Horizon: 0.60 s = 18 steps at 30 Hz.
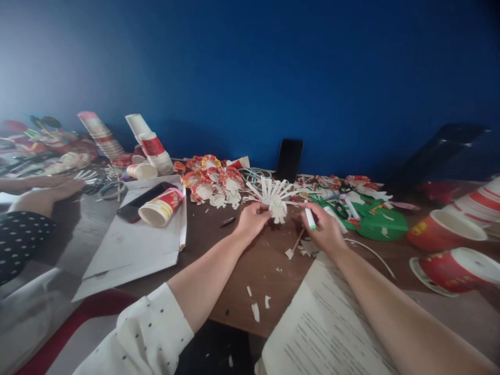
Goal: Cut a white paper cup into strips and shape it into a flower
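A paper cup cut into a fan of white strips (275, 195) is held up over the table, its printed side hidden from me. My left hand (253, 219) pinches its lower left edge between thumb and fingers. Just to the right, my right hand (324, 226) is closed around a white marker with a green end (310, 219). Its fingertips are close to the cut cup's right side; whether they touch it I cannot tell. Below that hand, a thin wooden stick (299, 238) and white paper scraps (308, 247) lie on the table.
Red-and-white cut cups (214, 179) are heaped behind, beside an upright phone (289, 159). Green card (383, 221) and paper cups (447, 229) stand right. A white board (133, 250) carries a phone and a cup (161, 207). Another person's hands (47, 190) are far left. A printed sheet (324, 317) lies in front.
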### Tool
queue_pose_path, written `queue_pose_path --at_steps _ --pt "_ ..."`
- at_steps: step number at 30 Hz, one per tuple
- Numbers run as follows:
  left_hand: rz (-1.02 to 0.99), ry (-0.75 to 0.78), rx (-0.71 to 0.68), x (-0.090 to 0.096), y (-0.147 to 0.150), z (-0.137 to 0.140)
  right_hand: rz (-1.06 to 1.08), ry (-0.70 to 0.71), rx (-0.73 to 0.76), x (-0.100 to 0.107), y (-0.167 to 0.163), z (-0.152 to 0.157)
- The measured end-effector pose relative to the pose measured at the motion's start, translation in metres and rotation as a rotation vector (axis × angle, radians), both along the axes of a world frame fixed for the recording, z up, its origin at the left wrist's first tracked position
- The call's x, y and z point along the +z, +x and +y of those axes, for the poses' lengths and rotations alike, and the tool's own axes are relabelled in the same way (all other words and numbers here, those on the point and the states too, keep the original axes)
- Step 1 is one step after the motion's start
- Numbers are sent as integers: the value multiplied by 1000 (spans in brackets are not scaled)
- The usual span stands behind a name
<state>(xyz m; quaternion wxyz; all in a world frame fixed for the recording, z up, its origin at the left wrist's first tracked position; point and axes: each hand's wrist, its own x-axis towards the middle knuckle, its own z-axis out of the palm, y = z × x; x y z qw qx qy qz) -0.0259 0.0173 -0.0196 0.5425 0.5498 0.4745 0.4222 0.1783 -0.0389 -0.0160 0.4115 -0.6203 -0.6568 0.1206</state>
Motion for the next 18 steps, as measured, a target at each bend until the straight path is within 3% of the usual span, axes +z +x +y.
queue_pose_path --at_steps 7,12,15,18 --pt "4 -12 7 3 0 0 -46 46 -60 5 6 -1" --pt "19 -1 -2 2 0 0 -303 94 -316 23 22 -2" --pt "32 7 -11 2 0 -1 -465 -48 -477 32 40 0" --pt "52 22 -8 4 -1 -2 -568 -202 -543 33 60 3"
